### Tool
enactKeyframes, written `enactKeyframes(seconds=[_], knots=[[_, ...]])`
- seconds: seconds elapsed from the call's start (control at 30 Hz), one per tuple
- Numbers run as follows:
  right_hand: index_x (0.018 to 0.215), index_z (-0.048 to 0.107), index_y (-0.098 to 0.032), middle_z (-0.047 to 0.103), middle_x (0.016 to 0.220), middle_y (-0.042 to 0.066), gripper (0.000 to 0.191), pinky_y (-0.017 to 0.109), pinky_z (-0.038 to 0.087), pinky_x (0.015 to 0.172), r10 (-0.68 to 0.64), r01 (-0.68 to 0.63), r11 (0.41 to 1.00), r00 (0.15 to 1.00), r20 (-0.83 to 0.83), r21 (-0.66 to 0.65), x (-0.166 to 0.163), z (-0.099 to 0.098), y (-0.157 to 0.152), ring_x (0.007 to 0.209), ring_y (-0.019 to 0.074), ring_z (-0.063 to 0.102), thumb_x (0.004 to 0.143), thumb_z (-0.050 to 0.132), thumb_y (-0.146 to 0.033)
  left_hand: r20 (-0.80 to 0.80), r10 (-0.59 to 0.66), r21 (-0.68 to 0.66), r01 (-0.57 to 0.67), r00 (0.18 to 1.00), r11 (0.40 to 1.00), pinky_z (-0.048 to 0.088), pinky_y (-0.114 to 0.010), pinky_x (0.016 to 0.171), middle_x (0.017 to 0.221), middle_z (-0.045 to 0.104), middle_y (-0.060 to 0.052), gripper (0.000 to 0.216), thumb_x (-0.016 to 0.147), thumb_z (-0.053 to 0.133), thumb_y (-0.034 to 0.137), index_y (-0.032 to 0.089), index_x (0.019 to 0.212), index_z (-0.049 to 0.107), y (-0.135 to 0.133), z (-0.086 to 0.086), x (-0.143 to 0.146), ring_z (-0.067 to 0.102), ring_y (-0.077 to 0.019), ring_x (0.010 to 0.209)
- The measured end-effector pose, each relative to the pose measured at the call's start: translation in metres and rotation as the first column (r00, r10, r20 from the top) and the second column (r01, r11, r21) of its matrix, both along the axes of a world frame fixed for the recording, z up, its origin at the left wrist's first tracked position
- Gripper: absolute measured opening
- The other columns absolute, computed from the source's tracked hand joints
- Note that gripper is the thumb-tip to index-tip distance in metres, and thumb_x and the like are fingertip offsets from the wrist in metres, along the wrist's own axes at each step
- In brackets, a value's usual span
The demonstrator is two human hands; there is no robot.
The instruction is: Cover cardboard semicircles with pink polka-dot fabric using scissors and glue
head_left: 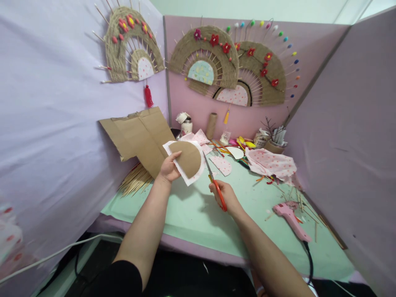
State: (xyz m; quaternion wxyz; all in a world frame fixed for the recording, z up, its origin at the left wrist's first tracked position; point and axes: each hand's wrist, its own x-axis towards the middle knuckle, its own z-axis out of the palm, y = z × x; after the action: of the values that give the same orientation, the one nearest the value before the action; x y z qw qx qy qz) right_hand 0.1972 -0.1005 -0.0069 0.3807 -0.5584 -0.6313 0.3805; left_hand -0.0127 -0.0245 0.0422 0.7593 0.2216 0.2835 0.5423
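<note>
My left hand (170, 167) grips the straight lower-left side of a cardboard half-circle (187, 159), its thumb lying on top. A white border of fabric or paper (191, 180) sticks out all round the cardboard. Held above the table, the piece is tilted toward me. In my right hand (225, 194) is a pair of scissors with red-orange handles (219, 194). The blades point up and away, close to the right edge of the white border; whether they touch it I cannot tell. Behind the scissors lies a dotted pink fabric piece (221, 165).
A large cardboard sheet (136, 132) leans at left over a bundle of thin sticks (135, 180). At right lie a pink glue gun (292, 220) with its cord and crumpled dotted fabric (272, 163). Jars (186, 125) and a twine roll (212, 126) stand at the back.
</note>
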Motion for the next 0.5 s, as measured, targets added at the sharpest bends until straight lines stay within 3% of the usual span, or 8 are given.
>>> enactKeyframes(seconds=[0.17, 0.5], knots=[[0.068, 0.051, -0.019, 0.038, 0.044, -0.006, 0.041, 0.023, 0.028, 0.044, 0.028, -0.028, 1.0, 1.0, 0.002, -0.004, -0.001, 0.002, -0.004, 0.041, 0.0104, 0.035, 0.08, 0.043, -0.058, -0.001, 0.024, -0.005, -0.024, 1.0, 1.0, 0.048, -0.04, 0.091, 0.08, 0.073, -0.008, 0.028, 0.078, 0.051, 0.022, 0.009, 0.098, 0.066, 0.0, 0.001, 0.0, 0.069, -0.0229, 0.077], [0.079, 0.053, -0.018, 0.04, 0.048, -0.006, 0.042, 0.022, 0.03, 0.043, 0.092, -0.093, 0.995, 0.995, -0.03, -0.028, -0.003, 0.01, -0.011, 0.042, 0.0093, 0.036, 0.081, 0.041, -0.059, -0.013, -0.069, 0.015, 0.069, 0.998, 0.997, 0.049, -0.04, 0.089, 0.081, 0.073, -0.009, 0.028, 0.077, 0.052, 0.023, 0.01, 0.096, 0.067, 0.003, -0.004, -0.005, 0.069, -0.0237, 0.077]])
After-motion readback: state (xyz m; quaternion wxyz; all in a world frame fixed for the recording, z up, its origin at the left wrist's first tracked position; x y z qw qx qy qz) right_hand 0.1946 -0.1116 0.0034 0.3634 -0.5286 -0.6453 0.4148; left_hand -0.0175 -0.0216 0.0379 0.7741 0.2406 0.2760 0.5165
